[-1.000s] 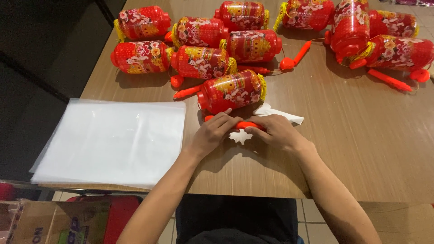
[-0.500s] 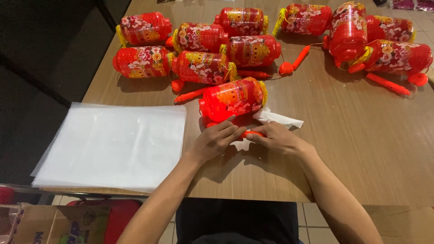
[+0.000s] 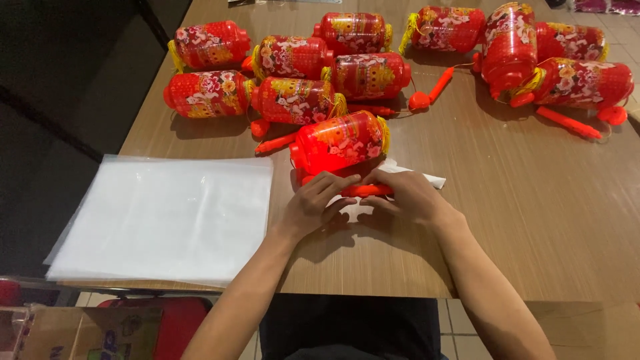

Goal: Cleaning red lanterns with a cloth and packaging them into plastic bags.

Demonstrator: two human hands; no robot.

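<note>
Left hand (image 3: 313,203) and right hand (image 3: 407,195) both pinching an orange stick handle (image 3: 365,191), fingers curled narrow around it, glowing red lantern (image 3: 340,142) just beyond, clear plastic sheets (image 3: 167,217) left, wooden table (image 3: 533,220)

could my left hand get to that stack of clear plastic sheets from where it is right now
Probably yes. The left hand is on the orange stick, and only bare table lies between it and the stack of clear sheets.

Warm indoor light from above falls on the table (image 3: 533,220). Soft shadows sit under the hands. The lanterns (image 3: 340,141) show glare. Left edge is dark; focus sharp.
</note>
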